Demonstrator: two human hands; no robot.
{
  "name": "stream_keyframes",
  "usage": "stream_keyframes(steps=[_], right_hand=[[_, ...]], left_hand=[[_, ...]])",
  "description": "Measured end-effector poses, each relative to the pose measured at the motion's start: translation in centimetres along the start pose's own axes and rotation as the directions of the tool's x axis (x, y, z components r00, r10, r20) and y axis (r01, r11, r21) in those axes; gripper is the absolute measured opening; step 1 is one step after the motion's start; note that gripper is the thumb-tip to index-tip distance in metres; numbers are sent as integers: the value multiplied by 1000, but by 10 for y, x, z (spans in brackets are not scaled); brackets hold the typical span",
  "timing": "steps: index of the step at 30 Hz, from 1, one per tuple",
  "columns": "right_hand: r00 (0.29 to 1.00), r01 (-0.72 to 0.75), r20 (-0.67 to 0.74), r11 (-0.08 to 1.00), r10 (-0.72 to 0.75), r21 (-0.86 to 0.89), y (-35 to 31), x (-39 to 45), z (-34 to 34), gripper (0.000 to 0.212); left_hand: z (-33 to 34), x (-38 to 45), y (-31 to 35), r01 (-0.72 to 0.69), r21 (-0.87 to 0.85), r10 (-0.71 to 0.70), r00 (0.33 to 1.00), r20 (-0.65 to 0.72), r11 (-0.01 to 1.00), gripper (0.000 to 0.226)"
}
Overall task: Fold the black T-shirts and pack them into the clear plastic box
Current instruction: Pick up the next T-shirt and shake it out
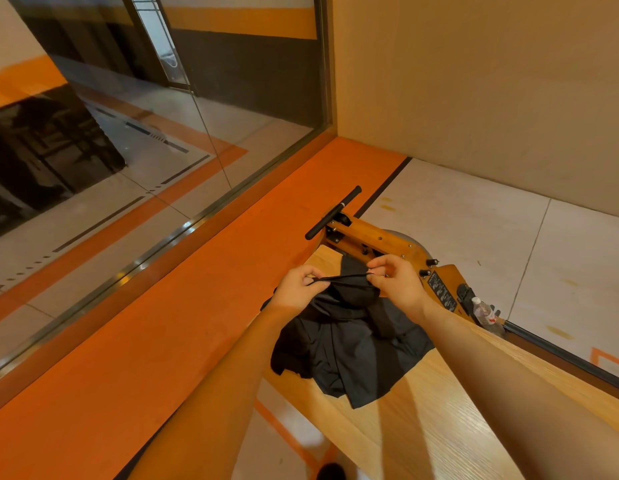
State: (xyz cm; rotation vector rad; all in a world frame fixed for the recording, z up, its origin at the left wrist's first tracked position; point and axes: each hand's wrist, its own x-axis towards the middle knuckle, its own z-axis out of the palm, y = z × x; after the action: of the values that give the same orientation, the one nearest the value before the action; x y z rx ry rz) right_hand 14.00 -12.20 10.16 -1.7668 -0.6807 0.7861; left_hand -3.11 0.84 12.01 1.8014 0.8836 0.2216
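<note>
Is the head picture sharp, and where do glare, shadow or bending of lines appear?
Head view: mostly sharp; reflections on the glass wall; forearm shadows across the wooden table; wide-angle lens bends the edges; folds of the black T-shirt are hard to read.

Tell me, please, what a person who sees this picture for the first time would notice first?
First, the two bare hands at centre: the left hand and the right hand each pinch one edge of a black T-shirt, stretching it taut between them, while the rest lies crumpled on the wooden table. Next, the broad orange floor band along the glass wall at left.
</note>
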Motion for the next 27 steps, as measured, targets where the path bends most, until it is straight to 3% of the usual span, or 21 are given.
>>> stream_keyframes(steps=[4, 8, 12, 15, 20, 27], right_hand=[[998, -48, 43, 994, 44, 95, 0, 1, 1, 12], [990, -94, 127, 972, 68, 217, -1, -1, 4, 16], [962, -110, 263, 986, 75, 122, -2, -6, 4, 42], [946, -95, 316, 994, 74, 50, 0, -5, 4, 42], [978, -59, 208, 984, 23, 169, -3, -4, -3, 26], [991, -99, 120, 944, 64, 315, -2, 1, -9, 16]], left_hand=[[1, -6, 3, -48, -7, 48, 999, 8, 999, 13], [2, -5, -2, -59, -2, 59, 998, 23, 998, 33], [0, -2, -3, -18, 21, 17, 999, 46, 1000, 41], [-1, -1, -3, 5, 33, -7, 998, 68, 999, 36], [-4, -3, -3, 19, -31, -17, 996, 84, 999, 9], [-12, -7, -4, 15, -2, -15, 1000, 21, 1000, 11]])
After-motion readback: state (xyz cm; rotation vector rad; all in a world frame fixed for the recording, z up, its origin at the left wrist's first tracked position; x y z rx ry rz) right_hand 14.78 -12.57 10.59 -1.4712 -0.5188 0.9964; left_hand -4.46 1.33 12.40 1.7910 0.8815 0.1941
